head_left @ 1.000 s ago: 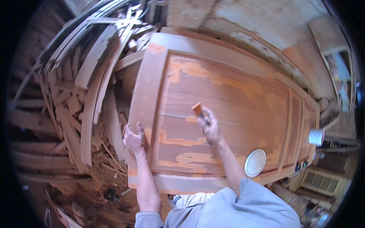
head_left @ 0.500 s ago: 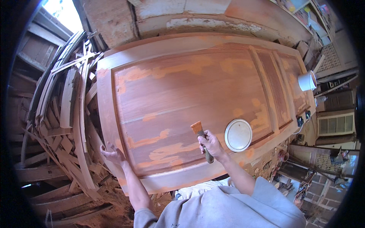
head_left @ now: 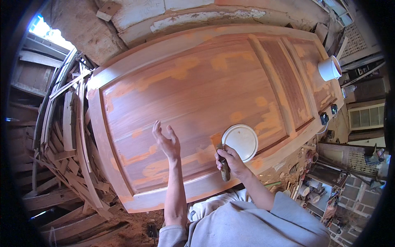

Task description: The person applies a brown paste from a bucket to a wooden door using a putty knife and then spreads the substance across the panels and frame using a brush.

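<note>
A large panelled wooden door (head_left: 189, 99) lies flat in front of me, with patches of orange filler smeared over its panels and frame. My right hand (head_left: 231, 161) is closed round the handle of a putty knife (head_left: 225, 168), whose blade points away from me and is coated orange. Just beyond that hand rests a round white lid (head_left: 242, 142) on the door's near side. My left hand (head_left: 166, 142) hovers over the big panel, fingers spread and holding nothing.
A white bucket (head_left: 329, 69) stands at the door's far right end. Black plugs or chargers (head_left: 324, 118) with a cord sit on the right edge. Stacked scrap timber (head_left: 70, 123) crowds the left side. Behind the door runs a worn wall (head_left: 197, 18).
My left hand has moved from the door's left edge rightward over the panel. The right hand keeps the putty knife, now beside the lid. The view has shifted a little.
</note>
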Tool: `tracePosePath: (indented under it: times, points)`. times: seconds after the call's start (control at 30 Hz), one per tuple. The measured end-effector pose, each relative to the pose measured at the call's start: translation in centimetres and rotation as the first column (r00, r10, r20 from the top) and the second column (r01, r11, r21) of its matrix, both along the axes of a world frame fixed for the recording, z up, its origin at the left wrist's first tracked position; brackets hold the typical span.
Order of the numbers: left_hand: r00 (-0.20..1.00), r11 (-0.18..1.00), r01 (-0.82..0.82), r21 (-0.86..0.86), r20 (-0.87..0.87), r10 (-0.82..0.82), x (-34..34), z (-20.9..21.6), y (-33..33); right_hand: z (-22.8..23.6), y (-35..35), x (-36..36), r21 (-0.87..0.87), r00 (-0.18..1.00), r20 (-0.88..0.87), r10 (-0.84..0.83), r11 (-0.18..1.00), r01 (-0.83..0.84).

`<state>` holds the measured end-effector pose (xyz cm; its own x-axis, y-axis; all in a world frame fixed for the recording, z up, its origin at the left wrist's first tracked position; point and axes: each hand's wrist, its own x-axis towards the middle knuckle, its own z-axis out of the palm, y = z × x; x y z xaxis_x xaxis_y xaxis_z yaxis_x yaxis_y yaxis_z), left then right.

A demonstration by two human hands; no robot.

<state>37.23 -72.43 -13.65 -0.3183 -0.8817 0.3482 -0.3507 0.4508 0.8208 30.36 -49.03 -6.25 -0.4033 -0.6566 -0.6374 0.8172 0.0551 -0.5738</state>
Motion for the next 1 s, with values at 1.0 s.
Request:
tracePosePath:
  times: [1.0]
  points:
    - [0.781,0.934,-0.356,0.016,0.554,0.288,1.2,-0.1,13.7,2.8,33.2,-25.8,-0.17,0.756,-0.188,-0.628,0.778,0.604]
